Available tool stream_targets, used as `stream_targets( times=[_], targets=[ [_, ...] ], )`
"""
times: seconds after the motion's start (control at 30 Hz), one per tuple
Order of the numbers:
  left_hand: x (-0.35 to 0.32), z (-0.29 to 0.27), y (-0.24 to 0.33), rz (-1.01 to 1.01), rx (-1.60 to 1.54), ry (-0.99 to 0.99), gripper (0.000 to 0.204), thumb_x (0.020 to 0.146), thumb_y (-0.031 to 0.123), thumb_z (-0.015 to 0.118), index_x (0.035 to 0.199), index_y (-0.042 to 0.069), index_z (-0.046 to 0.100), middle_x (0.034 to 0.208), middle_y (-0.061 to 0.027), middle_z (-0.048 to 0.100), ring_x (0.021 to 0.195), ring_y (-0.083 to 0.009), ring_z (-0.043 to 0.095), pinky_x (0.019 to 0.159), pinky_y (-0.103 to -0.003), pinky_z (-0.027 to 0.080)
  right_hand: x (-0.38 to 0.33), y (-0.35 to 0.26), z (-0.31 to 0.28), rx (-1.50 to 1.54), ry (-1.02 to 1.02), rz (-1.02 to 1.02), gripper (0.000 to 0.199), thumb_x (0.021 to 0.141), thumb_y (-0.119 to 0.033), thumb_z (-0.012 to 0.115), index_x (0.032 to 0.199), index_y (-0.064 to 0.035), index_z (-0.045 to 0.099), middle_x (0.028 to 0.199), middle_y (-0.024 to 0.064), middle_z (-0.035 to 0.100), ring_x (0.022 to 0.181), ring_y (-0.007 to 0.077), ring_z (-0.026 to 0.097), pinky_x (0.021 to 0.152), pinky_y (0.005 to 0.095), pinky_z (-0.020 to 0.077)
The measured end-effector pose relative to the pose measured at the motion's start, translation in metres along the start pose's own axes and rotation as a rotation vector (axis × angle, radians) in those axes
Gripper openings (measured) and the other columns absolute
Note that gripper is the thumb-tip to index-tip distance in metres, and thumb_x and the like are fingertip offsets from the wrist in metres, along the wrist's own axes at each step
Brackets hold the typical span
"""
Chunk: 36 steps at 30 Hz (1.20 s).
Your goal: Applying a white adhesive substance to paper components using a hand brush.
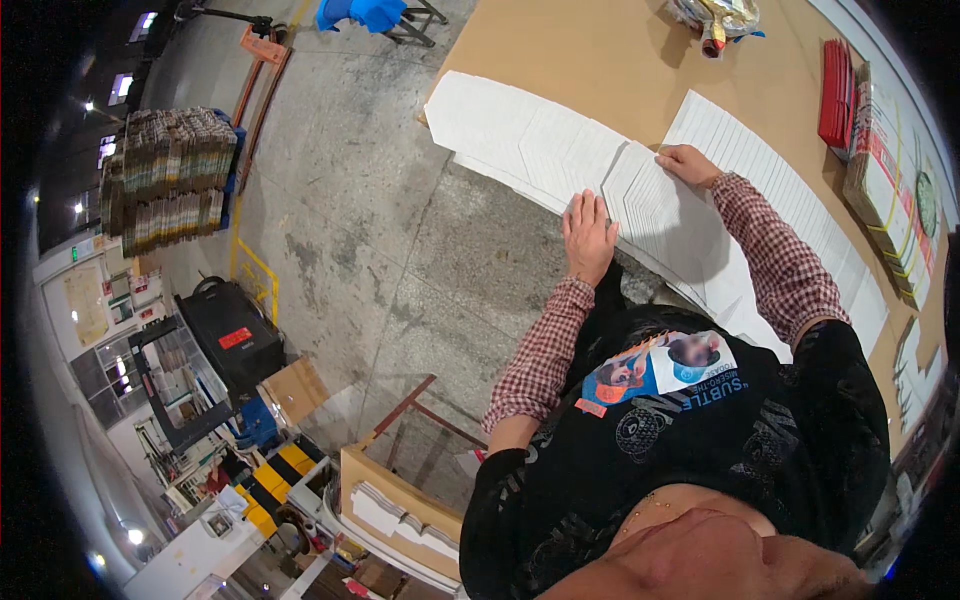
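Two rows of overlapping white sheets lie on the tan table (560,50). The front row (540,140) follows the table edge nearest the person; the rear row (745,140) is fanned beyond the right forearm.

The left hand (590,238) is palm down at the near edge of the front row, fingers extended, close together and unclenched, fingertips resting on the sheets. The right hand (690,165) is at the far edge of the same row, fingers bent over that edge; whether they grasp a sheet cannot be told. Both forearms are in checked sleeves (540,350).

A plastic-wrapped item (712,25) is at the table's far side. A red stack (836,95) stands just beside a strapped bundle (888,190) at the right.
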State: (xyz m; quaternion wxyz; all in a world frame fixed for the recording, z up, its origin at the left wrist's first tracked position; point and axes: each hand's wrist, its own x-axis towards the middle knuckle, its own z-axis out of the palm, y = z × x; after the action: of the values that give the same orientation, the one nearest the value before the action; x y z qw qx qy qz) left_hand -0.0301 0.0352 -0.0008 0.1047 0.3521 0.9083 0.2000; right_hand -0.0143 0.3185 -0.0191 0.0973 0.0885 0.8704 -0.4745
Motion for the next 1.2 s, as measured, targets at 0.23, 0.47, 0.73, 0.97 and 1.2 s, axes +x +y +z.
stream_targets(
  times=[0.23, 0.47, 0.73, 0.97, 1.2],
  targets=[
    [-0.003, 0.0, -0.008, 0.041, 0.009, 0.033, 0.057, 0.086, 0.025, 0.058, 0.132, -0.004, 0.041, 0.142, -0.0216, 0.033, 0.133, -0.0366, 0.028, 0.108, -0.05, 0.021, 0.003, -0.012, 0.017, -0.177, 0.063, 0.054, 0.035, 0.091, -0.03, 0.053, 0.093, 0.0028, 0.064, 0.083, 0.0211, 0.064, 0.078, 0.029, 0.064, 0.071, 0.0378, 0.0469],
    [-0.01, 0.003, -0.008, 0.064, -0.068, 0.069, 0.065, 0.085, 0.026, 0.059, 0.138, -0.001, 0.033, 0.147, -0.0184, 0.027, 0.136, -0.0339, 0.024, 0.108, -0.05, 0.022, -0.006, -0.003, 0.029, 0.126, 0.49, -0.091, 0.035, 0.089, -0.03, 0.054, 0.098, 0.0029, 0.059, 0.079, 0.0179, 0.063, 0.08, 0.0298, 0.061, 0.071, 0.0378, 0.046],
    [-0.011, 0.004, -0.013, 0.05, -0.109, 0.093, 0.069, 0.083, 0.025, 0.062, 0.14, 0.0, 0.03, 0.147, -0.0177, 0.028, 0.137, -0.0334, 0.024, 0.108, -0.049, 0.021, -0.014, -0.027, -0.003, 0.023, 0.128, 0.131, 0.03, 0.085, -0.028, 0.064, 0.078, -0.0006, 0.055, 0.063, 0.0047, 0.051, 0.058, 0.0121, 0.046, 0.056, 0.0294, 0.0414],
    [-0.011, 0.007, -0.016, 0.102, -0.098, 0.079, 0.07, 0.083, 0.026, 0.063, 0.139, -0.001, 0.031, 0.147, -0.0191, 0.028, 0.137, -0.0343, 0.024, 0.108, -0.05, 0.021, -0.001, -0.012, 0.005, -0.013, 0.016, 0.147, 0.033, 0.09, -0.027, 0.056, 0.08, 0.0052, 0.059, 0.065, 0.0128, 0.056, 0.063, 0.02, 0.052, 0.062, 0.0353, 0.0417],
    [-0.01, 0.002, -0.012, 0.127, -0.082, 0.096, 0.069, 0.081, 0.023, 0.064, 0.139, 0.0, 0.032, 0.146, -0.0198, 0.027, 0.136, -0.0348, 0.025, 0.108, -0.05, 0.022, -0.006, -0.014, 0.006, -0.136, 0.068, 0.15, 0.039, 0.092, -0.032, 0.05, 0.086, 0.0039, 0.062, 0.078, 0.0212, 0.061, 0.073, 0.0333, 0.059, 0.07, 0.0399, 0.0442]
  ],
)
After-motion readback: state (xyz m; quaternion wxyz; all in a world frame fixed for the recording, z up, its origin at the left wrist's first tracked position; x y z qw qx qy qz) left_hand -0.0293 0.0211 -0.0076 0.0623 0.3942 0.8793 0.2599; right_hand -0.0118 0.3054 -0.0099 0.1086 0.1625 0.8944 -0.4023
